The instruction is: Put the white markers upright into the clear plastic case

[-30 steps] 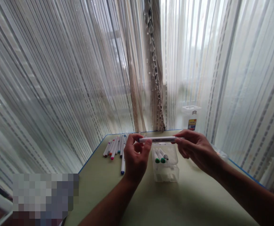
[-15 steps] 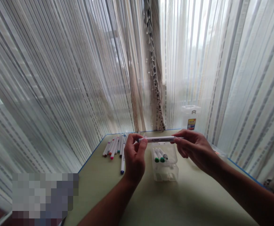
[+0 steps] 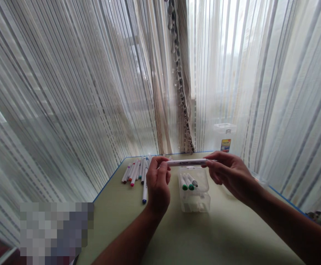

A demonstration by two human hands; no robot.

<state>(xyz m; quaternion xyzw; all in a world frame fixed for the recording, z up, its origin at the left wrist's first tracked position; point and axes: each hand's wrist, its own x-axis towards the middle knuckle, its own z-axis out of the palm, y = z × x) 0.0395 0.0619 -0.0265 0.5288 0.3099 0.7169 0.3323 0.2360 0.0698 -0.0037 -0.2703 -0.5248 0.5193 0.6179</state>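
Observation:
A white marker (image 3: 188, 162) is held level above the table between both hands. My left hand (image 3: 159, 180) pinches its left end between thumb and fingers, which hide that tip. The fingers of my right hand (image 3: 226, 169) are closed on its right end. Just below the marker lies an open clear plastic case (image 3: 196, 202). Several white markers (image 3: 187, 181) rest in its far part, two with green ends and one with a grey end. Left of my left hand, a pile of white markers (image 3: 134, 173) with coloured ends lies on the table; one with a dark blue end points toward me.
The pale green table (image 3: 116, 221) has a blue edge. A tall clear container (image 3: 225, 138) with a yellow label stands at the back right. Another clear plastic item (image 3: 260, 179) lies partly behind my right wrist. Striped curtains (image 3: 94, 92) hang behind the table.
My left hand's thumb and fingers have shifted on the marker's left end, covering the dark tip seen before. The marker and right hand have moved slightly right in view.

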